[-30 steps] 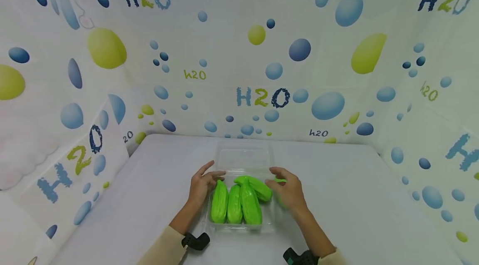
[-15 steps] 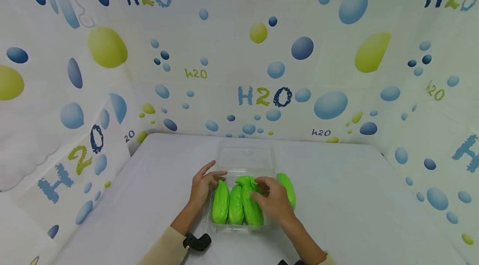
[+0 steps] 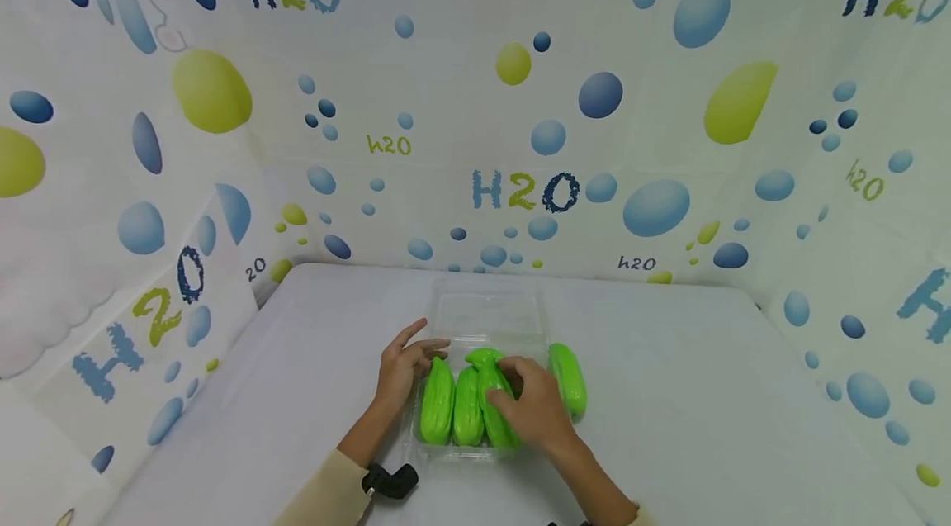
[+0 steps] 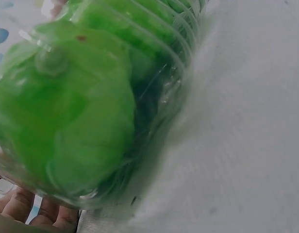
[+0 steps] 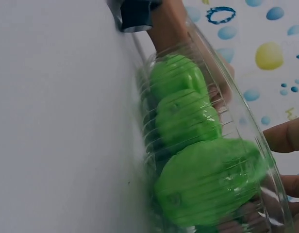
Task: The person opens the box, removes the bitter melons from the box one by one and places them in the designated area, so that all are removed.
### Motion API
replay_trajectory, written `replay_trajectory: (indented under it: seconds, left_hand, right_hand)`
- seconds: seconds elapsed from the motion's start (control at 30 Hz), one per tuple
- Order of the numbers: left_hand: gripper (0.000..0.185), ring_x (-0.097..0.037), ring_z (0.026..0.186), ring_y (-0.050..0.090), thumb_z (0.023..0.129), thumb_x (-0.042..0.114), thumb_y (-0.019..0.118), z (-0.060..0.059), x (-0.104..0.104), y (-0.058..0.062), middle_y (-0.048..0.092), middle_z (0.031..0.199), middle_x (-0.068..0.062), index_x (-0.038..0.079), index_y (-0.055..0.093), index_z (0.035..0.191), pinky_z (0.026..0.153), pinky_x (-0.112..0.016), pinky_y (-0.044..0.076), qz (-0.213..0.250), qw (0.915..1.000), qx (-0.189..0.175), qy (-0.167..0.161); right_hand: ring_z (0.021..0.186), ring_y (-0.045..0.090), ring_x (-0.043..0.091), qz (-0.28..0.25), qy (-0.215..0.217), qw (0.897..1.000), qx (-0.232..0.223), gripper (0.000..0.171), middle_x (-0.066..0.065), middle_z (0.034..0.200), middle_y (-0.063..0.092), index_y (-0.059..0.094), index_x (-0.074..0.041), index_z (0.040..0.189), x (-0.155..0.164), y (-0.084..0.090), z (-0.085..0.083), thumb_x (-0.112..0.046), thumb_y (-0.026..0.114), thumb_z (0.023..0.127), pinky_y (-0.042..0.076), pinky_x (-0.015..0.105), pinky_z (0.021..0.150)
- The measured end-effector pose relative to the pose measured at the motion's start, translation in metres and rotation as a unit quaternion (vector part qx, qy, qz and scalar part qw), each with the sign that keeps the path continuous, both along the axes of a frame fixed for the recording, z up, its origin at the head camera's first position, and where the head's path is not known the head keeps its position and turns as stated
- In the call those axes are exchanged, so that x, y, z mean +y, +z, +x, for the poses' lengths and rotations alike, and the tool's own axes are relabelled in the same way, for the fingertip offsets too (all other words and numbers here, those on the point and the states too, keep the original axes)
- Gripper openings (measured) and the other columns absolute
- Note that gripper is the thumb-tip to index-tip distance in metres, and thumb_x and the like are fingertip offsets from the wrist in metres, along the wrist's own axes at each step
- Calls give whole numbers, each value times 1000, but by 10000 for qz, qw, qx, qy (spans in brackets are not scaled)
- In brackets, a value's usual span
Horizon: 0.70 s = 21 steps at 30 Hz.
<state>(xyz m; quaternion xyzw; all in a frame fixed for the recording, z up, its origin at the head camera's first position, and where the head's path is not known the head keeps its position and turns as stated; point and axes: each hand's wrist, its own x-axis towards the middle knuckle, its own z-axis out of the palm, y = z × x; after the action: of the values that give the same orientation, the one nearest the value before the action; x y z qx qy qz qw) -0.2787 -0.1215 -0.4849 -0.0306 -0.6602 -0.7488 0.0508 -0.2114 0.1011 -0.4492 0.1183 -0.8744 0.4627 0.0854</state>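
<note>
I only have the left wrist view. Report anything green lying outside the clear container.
Observer: One green vegetable lies on the white table, to the right of the clear container.
Operator: Give me the state of the lid.
Observer: The clear lid is folded open, lying back on the far side of the container.
Operator: Now tell me what the right hand is over.
Observer: The right hand is over the container's right part, hiding some of a vegetable inside.
</note>
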Motion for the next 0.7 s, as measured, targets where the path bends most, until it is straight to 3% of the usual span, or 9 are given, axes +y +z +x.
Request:
replay_trajectory:
  seconds: [0.27,0.7]
  left_hand:
    - [67,-22,93,73,86,-13,40,4,2,-2,71,118,-24,0,40,152,62,-22,42,10,9999,-84,-72]
    - [67,-19,92,74,87,-15,40,3,-1,-1,72,117,-23,-2,38,152,62,-22,44,209,9997,28,-97]
  right_hand:
    - [98,62,21,469,-626,9969,-49,40,6,105,67,70,-1,117,-15,4,2,-17,70,80,52,42,85]
    - [103,63,28,685,-428,9954,-518,41,11,111,67,70,1,117,-21,20,-6,-16,67,80,52,48,85]
